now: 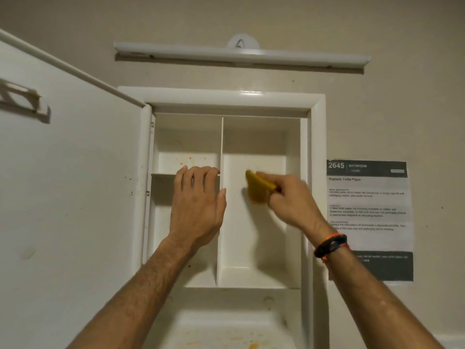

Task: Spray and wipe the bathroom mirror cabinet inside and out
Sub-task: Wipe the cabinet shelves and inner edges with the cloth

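The white wall cabinet point(317, 152) stands open, its door point(70, 187) swung out to the left. A vertical divider splits the inside; a short shelf point(163, 174) crosses the left half. My left hand point(197, 207) rests on the shelf's front edge, its fingers hooked over it. My right hand point(289, 200) pinches a folded yellow cloth point(256, 187) and holds it against the back wall of the right compartment. The cloth is blurred. Orange-brown specks dot the back wall above the shelf.
A white light bar point(241, 55) is fixed on the wall above the cabinet. A printed paper sheet point(370, 220) is stuck to the wall on the right. Below the inner compartments a lower ledge point(226, 331) shows yellowish stains. Small orange specks mark the door's inner face.
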